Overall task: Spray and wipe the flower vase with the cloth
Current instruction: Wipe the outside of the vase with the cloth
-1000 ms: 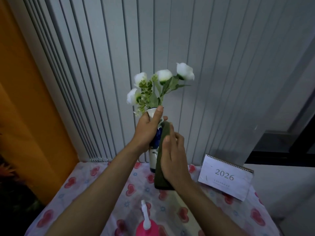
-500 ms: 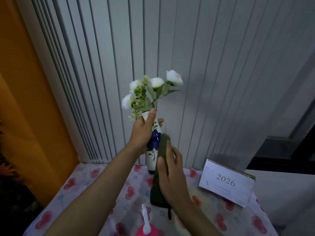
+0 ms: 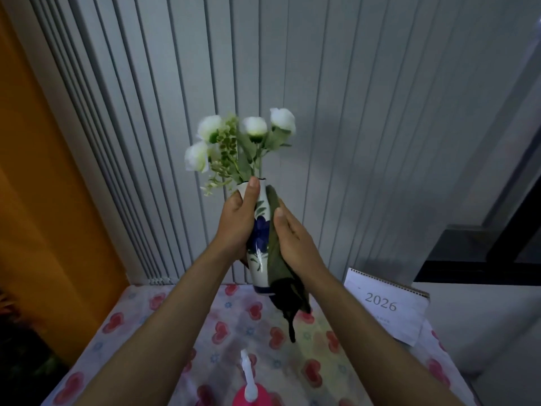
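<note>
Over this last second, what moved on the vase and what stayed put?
The right hand slid the cloth along the vase, down and then back up toward the neck. The left hand kept its grip near the rim, vase held off the table. Nothing was let go. The spray bottle and calendar stayed in place.

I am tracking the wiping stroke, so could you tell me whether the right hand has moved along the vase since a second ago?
Yes. The right hand with the cloth dipped toward the calendar, then came back up the vase, fingertips near the neck.
</note>
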### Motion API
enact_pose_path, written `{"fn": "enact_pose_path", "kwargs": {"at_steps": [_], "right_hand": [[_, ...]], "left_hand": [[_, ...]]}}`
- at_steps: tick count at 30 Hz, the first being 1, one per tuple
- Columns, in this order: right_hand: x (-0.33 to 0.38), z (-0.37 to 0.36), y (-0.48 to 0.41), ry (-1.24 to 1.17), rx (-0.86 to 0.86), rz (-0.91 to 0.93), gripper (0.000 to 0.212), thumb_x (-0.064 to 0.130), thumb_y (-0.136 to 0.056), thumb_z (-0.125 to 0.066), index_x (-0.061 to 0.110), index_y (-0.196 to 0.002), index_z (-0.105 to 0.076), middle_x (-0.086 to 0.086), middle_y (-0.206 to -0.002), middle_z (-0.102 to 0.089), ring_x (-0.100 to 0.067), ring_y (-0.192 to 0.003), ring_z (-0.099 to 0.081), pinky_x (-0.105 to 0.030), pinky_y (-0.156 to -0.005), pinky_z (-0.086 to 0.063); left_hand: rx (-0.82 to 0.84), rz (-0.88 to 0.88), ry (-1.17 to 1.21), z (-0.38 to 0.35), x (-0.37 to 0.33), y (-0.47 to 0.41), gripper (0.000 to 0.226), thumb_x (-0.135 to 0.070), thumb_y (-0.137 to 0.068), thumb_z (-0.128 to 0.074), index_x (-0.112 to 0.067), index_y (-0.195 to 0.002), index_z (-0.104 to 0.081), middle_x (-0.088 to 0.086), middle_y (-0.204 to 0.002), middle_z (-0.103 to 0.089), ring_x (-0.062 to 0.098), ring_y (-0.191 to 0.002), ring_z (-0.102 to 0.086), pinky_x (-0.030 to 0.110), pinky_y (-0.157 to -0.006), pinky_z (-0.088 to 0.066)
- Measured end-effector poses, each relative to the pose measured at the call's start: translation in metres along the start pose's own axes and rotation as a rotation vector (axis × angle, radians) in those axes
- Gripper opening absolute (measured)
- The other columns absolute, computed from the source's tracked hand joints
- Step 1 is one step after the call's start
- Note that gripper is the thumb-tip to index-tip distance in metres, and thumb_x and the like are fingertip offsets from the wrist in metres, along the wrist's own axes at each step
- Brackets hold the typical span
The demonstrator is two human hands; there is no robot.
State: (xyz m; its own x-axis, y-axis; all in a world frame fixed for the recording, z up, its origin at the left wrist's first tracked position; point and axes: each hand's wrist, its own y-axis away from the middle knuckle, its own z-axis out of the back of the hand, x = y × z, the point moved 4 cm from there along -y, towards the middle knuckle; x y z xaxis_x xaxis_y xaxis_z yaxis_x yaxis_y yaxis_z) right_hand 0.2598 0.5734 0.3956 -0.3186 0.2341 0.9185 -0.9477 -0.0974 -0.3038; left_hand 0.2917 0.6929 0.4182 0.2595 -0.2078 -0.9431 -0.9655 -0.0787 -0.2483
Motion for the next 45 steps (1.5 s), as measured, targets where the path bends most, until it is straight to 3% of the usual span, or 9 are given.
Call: {"fn": "enact_pose_path", "kwargs": {"at_steps": [5, 10, 15, 18, 21, 24, 33, 41, 45], "right_hand": [[-0.032, -0.008, 0.037, -0.528, 0.075, -0.246, 0.041, 0.046, -0.095, -0.045, 0.032, -0.131, -0.053, 0.003, -0.118, -0.071, -0.012, -0.104, -0.07, -0.025, -0.085, -0.057], [-0.038, -0.017, 0.056, -0.729, -0.061, -0.138, 0.044, 0.025, -0.098, -0.051, 0.029, -0.142, -0.049, -0.001, -0.136, -0.063, -0.025, -0.12, -0.063, -0.043, -0.096, -0.054], [-0.044, -0.011, 0.066, -0.398, -0.253, -0.035, 0.037, 0.038, -0.097, -0.057, 0.052, -0.13, -0.049, 0.014, -0.13, -0.062, -0.017, -0.114, -0.065, -0.041, -0.093, -0.057], [-0.043, -0.015, 0.073, 0.001, -0.319, 0.124, 0.046, 0.045, -0.097, -0.049, 0.07, -0.131, -0.03, 0.03, -0.132, -0.042, 0.003, -0.121, -0.052, -0.021, -0.098, -0.051], [-0.036, -0.022, 0.08, 0.148, -0.288, 0.232, 0.047, 0.051, -0.099, -0.038, 0.068, -0.138, -0.017, 0.019, -0.135, -0.033, 0.005, -0.118, -0.049, -0.007, -0.091, -0.048], [-0.024, -0.021, 0.075, 0.273, -0.24, 0.296, 0.05, 0.056, -0.101, -0.026, 0.055, -0.149, -0.014, 0.016, -0.138, -0.027, -0.003, -0.113, -0.053, -0.015, -0.091, -0.051], [0.01, 0.008, -0.003, 0.011, -0.037, 0.065, 0.039, 0.048, -0.104, -0.033, 0.052, -0.142, -0.039, -0.001, -0.12, -0.066, -0.012, -0.105, -0.066, -0.037, -0.096, -0.053], [-0.042, -0.026, 0.089, 0.105, -0.267, 0.078, 0.038, 0.04, -0.105, -0.032, 0.041, -0.143, -0.037, 0.006, -0.138, -0.051, 0.0, -0.12, -0.052, -0.02, -0.103, -0.045], [-0.033, -0.028, 0.096, 0.266, -0.293, 0.263, 0.049, 0.045, -0.103, -0.024, 0.046, -0.152, -0.015, 0.005, -0.152, -0.031, -0.007, -0.132, -0.045, -0.025, -0.109, -0.042]], "left_hand": [[-0.017, 0.018, 0.1, 0.007, -0.005, -0.009, 0.062, -0.057, -0.098, -0.046, -0.002, -0.114, -0.07, 0.013, -0.109, -0.079, 0.032, -0.105, -0.072, 0.035, -0.089, -0.061], [0.035, 0.093, 0.269, 0.004, 0.005, -0.01, 0.062, -0.064, -0.086, -0.051, -0.008, -0.098, -0.074, 0.021, -0.097, -0.077, 0.037, -0.099, -0.074, 0.05, -0.099, -0.056], [-0.044, 0.157, 0.085, 0.002, 0.014, -0.013, 0.092, -0.078, -0.08, -0.059, 0.001, -0.128, -0.058, 0.02, -0.092, -0.075, 0.03, -0.077, -0.075, 0.042, -0.07, -0.062], [-0.093, 0.112, 0.075, 0.0, 0.015, -0.005, 0.063, -0.067, -0.087, -0.065, -0.012, -0.117, -0.058, 0.017, -0.09, -0.074, 0.033, -0.079, -0.074, 0.049, -0.074, -0.063], [-0.064, 0.075, 0.061, -0.001, 0.011, -0.001, 0.041, -0.054, -0.096, -0.06, -0.015, -0.109, -0.064, 0.019, -0.1, -0.079, 0.034, -0.088, -0.073, 0.047, -0.08, -0.062], [-0.026, 0.099, 0.039, 0.002, 0.008, 0.003, 0.041, -0.053, -0.099, -0.056, -0.015, -0.109, -0.068, 0.019, -0.106, -0.079, 0.033, -0.088, -0.07, 0.047, -0.086, -0.059], [-0.002, 0.076, -0.015, -0.007, 0.009, 0.017, 0.046, -0.06, -0.092, -0.057, -0.021, -0.099, -0.078, 0.014, -0.095, -0.08, 0.028, -0.087, -0.076, 0.045, -0.084, -0.061], [-0.044, 0.111, 0.056, 0.002, 0.016, 0.007, 0.041, -0.049, -0.102, -0.051, -0.014, -0.11, -0.07, 0.003, -0.098, -0.081, 0.016, -0.078, -0.074, 0.03, -0.067, -0.062], [-0.021, 0.117, 0.057, -0.002, 0.024, 0.013, 0.047, -0.051, -0.1, -0.053, -0.01, -0.119, -0.067, 0.01, -0.111, -0.079, 0.027, -0.107, -0.074, 0.033, -0.077, -0.062]]}}
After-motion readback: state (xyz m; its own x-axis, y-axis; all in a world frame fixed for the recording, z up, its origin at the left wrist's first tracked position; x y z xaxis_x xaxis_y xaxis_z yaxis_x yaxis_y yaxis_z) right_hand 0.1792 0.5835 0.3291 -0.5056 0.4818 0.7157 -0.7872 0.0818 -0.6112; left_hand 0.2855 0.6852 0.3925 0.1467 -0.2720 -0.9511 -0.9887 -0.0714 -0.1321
